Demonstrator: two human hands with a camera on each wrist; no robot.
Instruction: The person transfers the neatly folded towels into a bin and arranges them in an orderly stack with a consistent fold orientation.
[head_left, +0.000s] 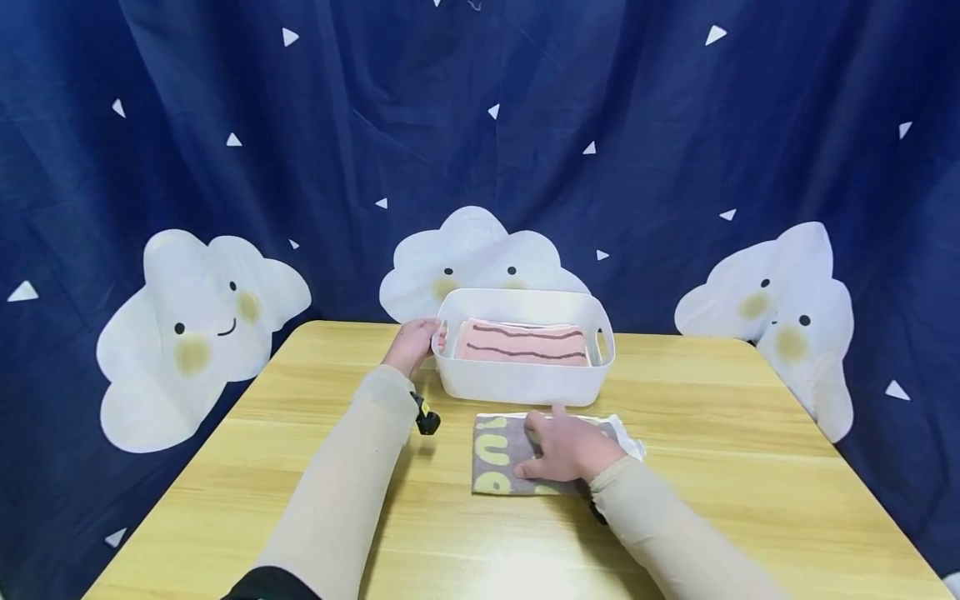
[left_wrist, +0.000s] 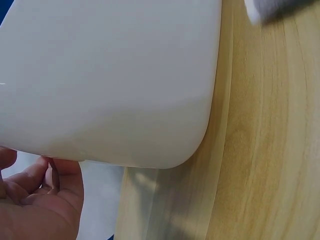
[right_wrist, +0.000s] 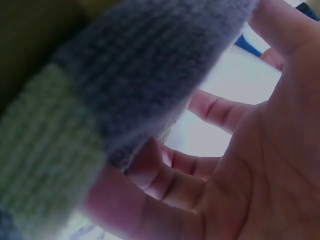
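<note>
My left hand [head_left: 411,343] grips the left handle of a white plastic basket [head_left: 521,383] at the middle of the table. In the left wrist view, the curled fingers [left_wrist: 65,190] sit at the rim of the basket [left_wrist: 110,85]. Inside the basket lies a folded pink towel [head_left: 525,344] with dark wavy stripes. In front of the basket, my right hand [head_left: 570,446] holds a folded grey towel [head_left: 491,454] with yellow letters. The right wrist view shows the knitted towel [right_wrist: 150,65] between that hand's [right_wrist: 240,165] thumb and fingers.
A wooden table [head_left: 712,467] carries everything, its far edge close behind the basket. Behind it hangs a dark blue curtain [head_left: 637,67] with white triangles and cloud faces. A small black device [head_left: 427,415] is strapped at the left wrist.
</note>
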